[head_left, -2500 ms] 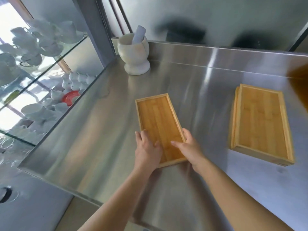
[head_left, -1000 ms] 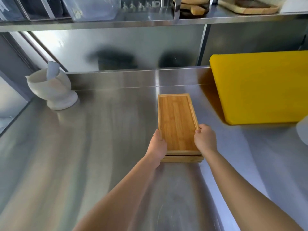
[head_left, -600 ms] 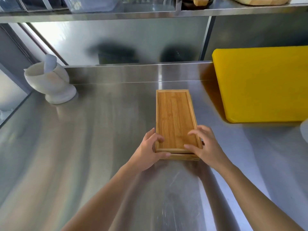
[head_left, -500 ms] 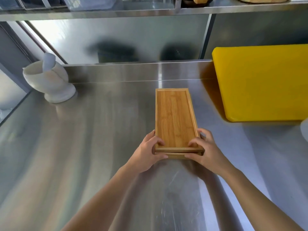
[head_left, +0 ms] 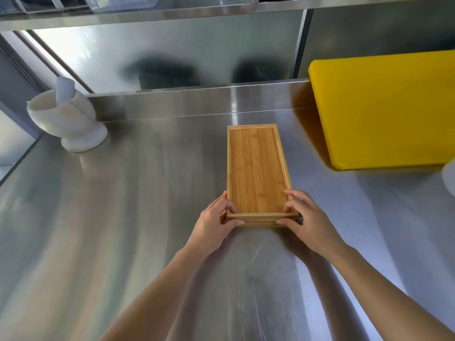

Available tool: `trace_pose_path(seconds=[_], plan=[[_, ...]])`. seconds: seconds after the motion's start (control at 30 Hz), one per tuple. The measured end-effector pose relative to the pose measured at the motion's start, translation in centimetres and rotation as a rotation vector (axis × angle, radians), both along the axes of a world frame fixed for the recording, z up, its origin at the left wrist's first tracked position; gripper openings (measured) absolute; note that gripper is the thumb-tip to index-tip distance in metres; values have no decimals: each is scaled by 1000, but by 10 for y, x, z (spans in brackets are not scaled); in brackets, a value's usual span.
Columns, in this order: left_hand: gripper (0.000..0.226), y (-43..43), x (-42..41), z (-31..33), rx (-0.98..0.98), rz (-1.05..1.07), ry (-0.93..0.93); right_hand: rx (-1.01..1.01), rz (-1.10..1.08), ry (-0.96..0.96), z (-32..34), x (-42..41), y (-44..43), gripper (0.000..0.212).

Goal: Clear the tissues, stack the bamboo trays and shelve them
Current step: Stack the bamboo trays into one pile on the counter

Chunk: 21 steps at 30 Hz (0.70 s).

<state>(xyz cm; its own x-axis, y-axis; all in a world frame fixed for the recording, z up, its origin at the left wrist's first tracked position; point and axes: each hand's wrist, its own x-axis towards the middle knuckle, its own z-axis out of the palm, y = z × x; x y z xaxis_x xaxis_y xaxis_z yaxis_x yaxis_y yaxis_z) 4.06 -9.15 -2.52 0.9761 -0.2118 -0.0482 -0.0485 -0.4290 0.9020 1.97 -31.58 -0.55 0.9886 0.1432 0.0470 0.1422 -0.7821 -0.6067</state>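
Bamboo trays (head_left: pixel 258 168) lie stacked lengthwise in the middle of the steel counter (head_left: pixel 123 217), the long side running away from the person, the top tray sitting square on the layers below so that only thin edges of the lower ones show at the near end. How many trays make up the stack is hard to tell from this angle. The left hand (head_left: pixel 214 222) closes on the near left corner, thumb on the top rim and fingers curled along the front edge; its grip is narrow and holds the stack. The right hand (head_left: pixel 305 220) mirrors it at the near right corner, thumb over the rim, fingers pressed on the front and side, likewise closed on the stack. Both forearms reach in from the bottom of the view. The stack's underside appears to rest on the counter. A white mortar (head_left: pixel 66 119) with a pestle (head_left: pixel 64 91) leaning inside it stands at the back left, well apart from the trays. A thick yellow cutting board (head_left: pixel 384 109) lies at the right, near the stack but not touching it. Above the steel backsplash runs a metal shelf (head_left: pixel 152 13), its contents cropped.
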Motion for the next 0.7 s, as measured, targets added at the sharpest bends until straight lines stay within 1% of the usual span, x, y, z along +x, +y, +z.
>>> trace_pose_path(seconds=[0.07,0.3,0.37,0.53,0.7], plan=[[34,-1,-1,0,2,17,6,-1,-12,-6,-2,-1,1,13],[31,1,-5,-2,-20,37,5,18,-103,29,-8,-10,0,19],[31,0,-6,-2,-27,46,12,18,-95,27,-7,-11,-1,20],[33,0,-6,0,29,74,-16,10,-77,-18,-4,-15,2,18],[26,-1,-8,-1,-1,89,13,73,-132,-11,-4,-15,4,17]])
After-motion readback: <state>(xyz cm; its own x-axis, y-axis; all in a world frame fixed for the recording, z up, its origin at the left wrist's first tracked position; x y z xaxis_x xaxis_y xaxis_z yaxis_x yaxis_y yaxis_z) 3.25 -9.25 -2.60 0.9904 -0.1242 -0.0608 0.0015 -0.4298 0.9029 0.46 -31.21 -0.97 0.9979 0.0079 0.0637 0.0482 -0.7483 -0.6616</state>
